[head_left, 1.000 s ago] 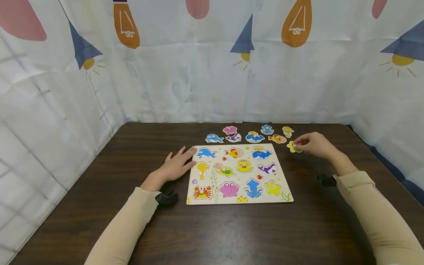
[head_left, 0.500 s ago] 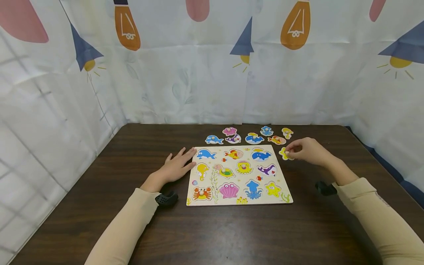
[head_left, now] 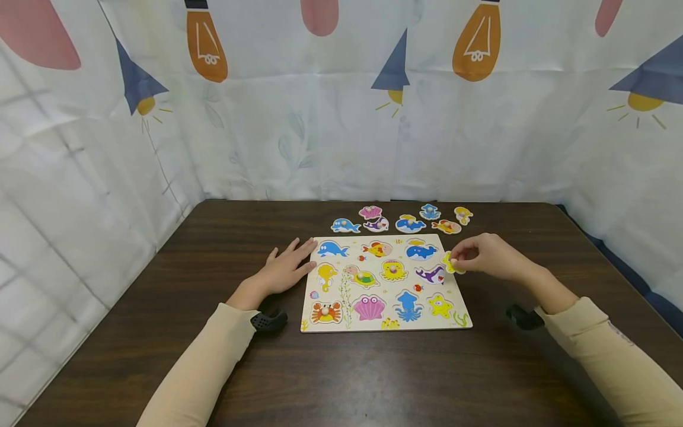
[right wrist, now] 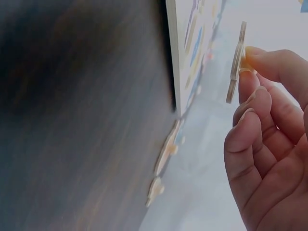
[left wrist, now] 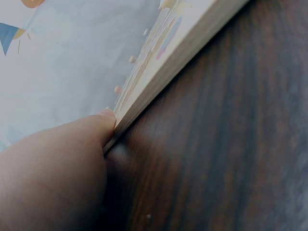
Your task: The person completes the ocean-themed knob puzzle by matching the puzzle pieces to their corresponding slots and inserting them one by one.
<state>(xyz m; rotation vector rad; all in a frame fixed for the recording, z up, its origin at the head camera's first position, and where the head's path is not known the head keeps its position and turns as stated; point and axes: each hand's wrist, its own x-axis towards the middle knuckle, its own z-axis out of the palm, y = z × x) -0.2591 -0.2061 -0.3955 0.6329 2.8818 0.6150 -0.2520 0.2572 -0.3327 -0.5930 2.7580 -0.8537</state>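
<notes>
My right hand (head_left: pixel 493 258) pinches a yellow star-shaped puzzle piece (head_left: pixel 450 263) by its knob, at the right edge of the wooden puzzle board (head_left: pixel 384 244). In the right wrist view the piece (right wrist: pixel 236 67) shows edge-on between thumb and fingertips, raised off the dark table. My left hand (head_left: pixel 283 270) lies with fingers spread, fingertips on the board's left edge; in the left wrist view the thumb (left wrist: pixel 103 122) touches that edge. The board bears sea-animal pictures. A crab piece (head_left: pixel 326 312), a turtle piece (head_left: pixel 364 277) and an octopus piece (head_left: pixel 393 270) sit in it with knobs up.
Behind the board lie several loose pieces: a blue dolphin (head_left: pixel 345 225), a pink shell (head_left: pixel 370 212), a purple whale (head_left: pixel 376 224), a blue whale (head_left: pixel 409 224), a squid (head_left: pixel 429 212), a fish (head_left: pixel 446 226) and a seahorse (head_left: pixel 463 215). A patterned curtain (head_left: pixel 341 142) stands behind the table (head_left: pixel 373 379).
My right hand has carried the yellow star piece left and toward me, from the tabletop beside the loose pieces to the board's right edge. My left hand has stayed in place.
</notes>
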